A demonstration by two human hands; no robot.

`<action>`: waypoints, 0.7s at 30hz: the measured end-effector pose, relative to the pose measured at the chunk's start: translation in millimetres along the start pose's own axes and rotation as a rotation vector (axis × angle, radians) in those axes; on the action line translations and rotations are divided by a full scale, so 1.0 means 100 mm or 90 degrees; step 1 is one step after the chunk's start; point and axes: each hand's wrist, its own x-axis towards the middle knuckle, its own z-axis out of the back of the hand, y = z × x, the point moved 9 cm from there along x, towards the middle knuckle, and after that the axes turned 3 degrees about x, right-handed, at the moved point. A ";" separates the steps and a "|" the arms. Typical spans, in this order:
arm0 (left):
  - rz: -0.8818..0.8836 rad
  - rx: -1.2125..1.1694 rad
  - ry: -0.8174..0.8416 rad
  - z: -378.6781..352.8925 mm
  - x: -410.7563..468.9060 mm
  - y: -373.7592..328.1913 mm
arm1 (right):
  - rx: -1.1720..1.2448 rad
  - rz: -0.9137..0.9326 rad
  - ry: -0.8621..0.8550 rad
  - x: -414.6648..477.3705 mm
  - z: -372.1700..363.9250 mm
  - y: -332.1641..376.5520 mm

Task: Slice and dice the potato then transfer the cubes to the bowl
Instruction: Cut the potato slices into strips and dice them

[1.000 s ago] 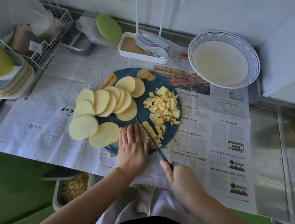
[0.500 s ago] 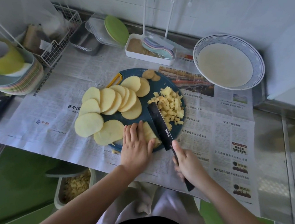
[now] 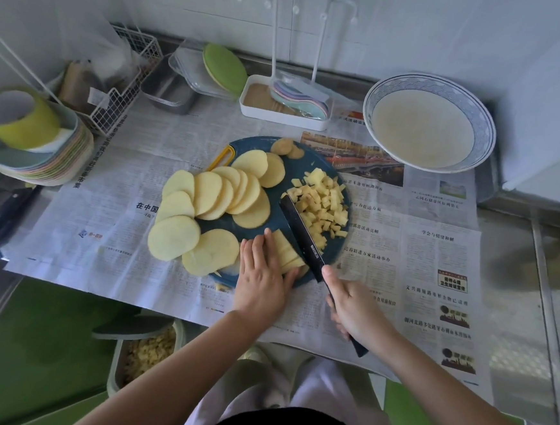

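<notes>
My left hand [image 3: 262,274] lies flat, fingers fairly straight, on a short stack of potato strips [image 3: 285,251] at the near edge of the blue board [image 3: 277,224]. My right hand [image 3: 354,308] is wrapped round the handle of the knife [image 3: 301,237], whose blade leans over, flat side showing, between the strips and the heap of cubes [image 3: 322,205]. I judge the step in hand to be cutting across those strips to dice them. To do it well I'd stand the blade upright, square it across the strips, tuck my left fingertips back from the edge and walk them away in even steps so the new cubes match the heap. Many round slices [image 3: 212,203] wait on the board's left, some spilling onto the newspaper [image 3: 114,219]. The bowl [image 3: 431,80] sits far right, well apart, with no potato in it that I can see.
</notes>
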 end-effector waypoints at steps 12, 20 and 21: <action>0.004 -0.024 0.029 -0.06 0.02 -0.02 | -0.025 0.028 -0.018 0.03 0.04 0.05; -0.006 -0.008 0.017 -0.03 0.02 -0.03 | -0.057 0.035 -0.004 0.01 0.06 0.07; -0.001 -0.008 0.017 -0.03 0.02 -0.03 | -0.056 0.040 -0.009 0.00 0.03 0.07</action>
